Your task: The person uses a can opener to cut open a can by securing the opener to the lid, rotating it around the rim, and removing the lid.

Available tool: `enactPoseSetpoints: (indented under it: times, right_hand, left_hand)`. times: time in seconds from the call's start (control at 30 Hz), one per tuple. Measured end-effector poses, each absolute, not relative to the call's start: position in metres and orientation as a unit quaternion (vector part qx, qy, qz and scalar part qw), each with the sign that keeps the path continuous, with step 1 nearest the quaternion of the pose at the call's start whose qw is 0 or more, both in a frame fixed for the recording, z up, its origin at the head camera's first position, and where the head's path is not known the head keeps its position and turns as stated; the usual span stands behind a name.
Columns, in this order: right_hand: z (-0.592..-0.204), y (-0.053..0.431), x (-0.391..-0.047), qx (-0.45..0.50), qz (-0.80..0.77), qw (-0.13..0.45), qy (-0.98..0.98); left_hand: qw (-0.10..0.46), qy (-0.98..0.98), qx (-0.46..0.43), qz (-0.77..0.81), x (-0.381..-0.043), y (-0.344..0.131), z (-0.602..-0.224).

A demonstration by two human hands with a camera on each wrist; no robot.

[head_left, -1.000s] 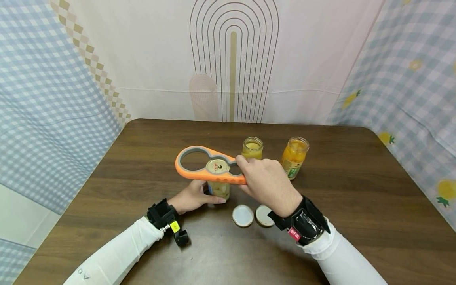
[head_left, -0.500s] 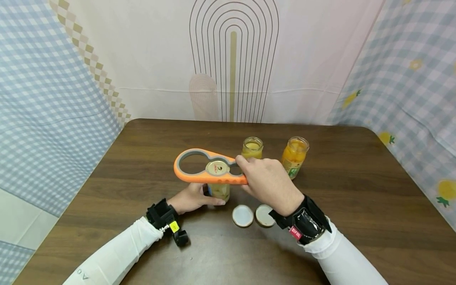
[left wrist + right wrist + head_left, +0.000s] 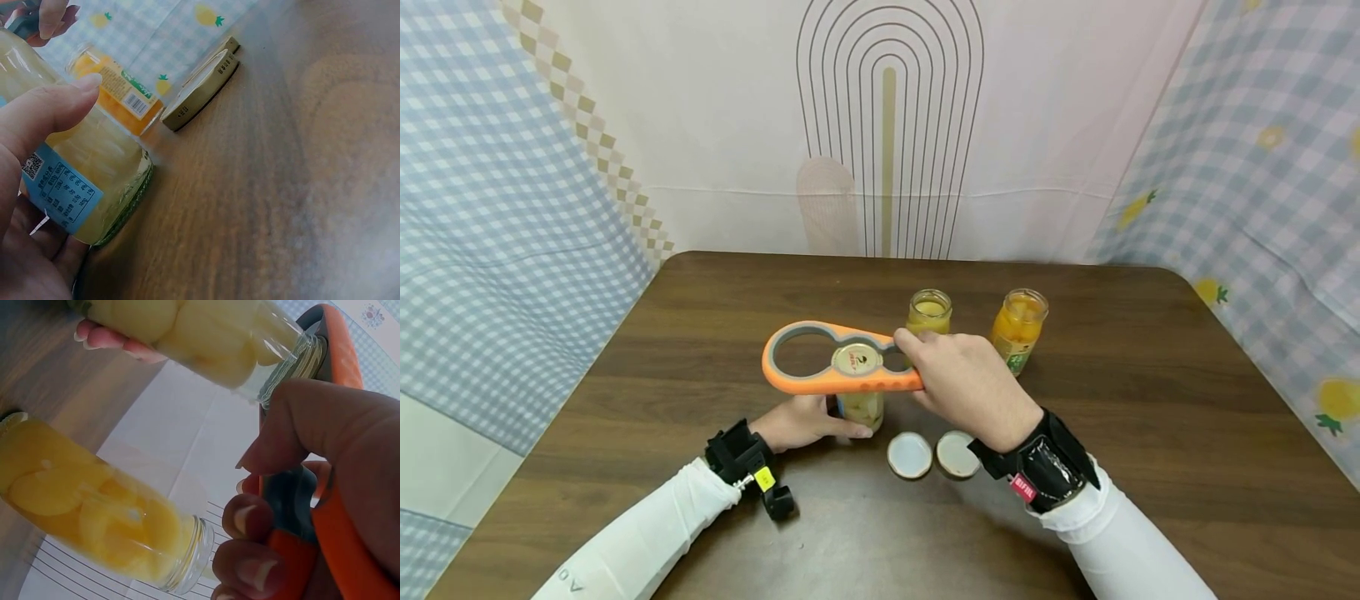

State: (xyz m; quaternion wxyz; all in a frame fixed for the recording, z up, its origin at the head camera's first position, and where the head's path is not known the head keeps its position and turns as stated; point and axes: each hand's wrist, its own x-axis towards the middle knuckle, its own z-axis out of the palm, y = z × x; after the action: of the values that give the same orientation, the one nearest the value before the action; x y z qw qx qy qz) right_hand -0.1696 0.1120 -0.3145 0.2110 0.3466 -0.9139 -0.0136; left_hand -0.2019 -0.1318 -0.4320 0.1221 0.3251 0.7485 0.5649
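My left hand [image 3: 805, 421] holds a glass jar [image 3: 863, 412] of pale fruit low down, with thumb and fingers around it; its blue label shows in the left wrist view beside the thumb [image 3: 56, 112]. A gold lid [image 3: 857, 358] covers this jar. Around the lid sits an orange jar opener [image 3: 820, 384] with grey-lined holes, the lid in its middle hole. My right hand [image 3: 973, 387] grips the opener's handle end, fingers curled round it in the right wrist view. The jar [image 3: 212, 337] stands upright on the table.
Behind my right hand stand two lidless jars, one with pale yellow fruit [image 3: 929, 312] and one with orange fruit [image 3: 1019, 333]. Two loose lids, one at left [image 3: 910, 456] and one at right [image 3: 957, 455], lie near the right wrist. Cloth hangs behind the brown table [image 3: 1150, 417].
The far end of the jar opener has swung slightly toward me, and the gripped jar has shifted slightly nearer. Both hands keep their hold.
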Motion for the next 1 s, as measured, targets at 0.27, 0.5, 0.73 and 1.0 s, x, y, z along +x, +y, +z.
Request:
enactPoseSetpoints:
  times: [0.27, 0.5, 0.73, 1.0]
  right_hand:
    - [-0.315, 0.113, -0.171, 0.350, -0.018, 0.206, -0.914]
    - [-0.314, 0.112, -0.171, 0.353, -0.016, 0.197, -0.915]
    - [-0.314, 0.112, -0.172, 0.358, -0.009, 0.194, -0.913]
    - [-0.313, 0.113, -0.172, 0.363, -0.012, 0.191, -0.912]
  left_hand:
    - [0.131, 0.759, 0.336, 0.542, -0.201, -0.130, -0.429]
    - [0.131, 0.736, 0.389, 0.538, -0.202, -0.126, -0.429]
    - [0.157, 0.703, 0.423, 0.550, -0.193, -0.123, -0.410]
    - [0.123, 0.750, 0.389, 0.521, -0.195, -0.129, -0.424]
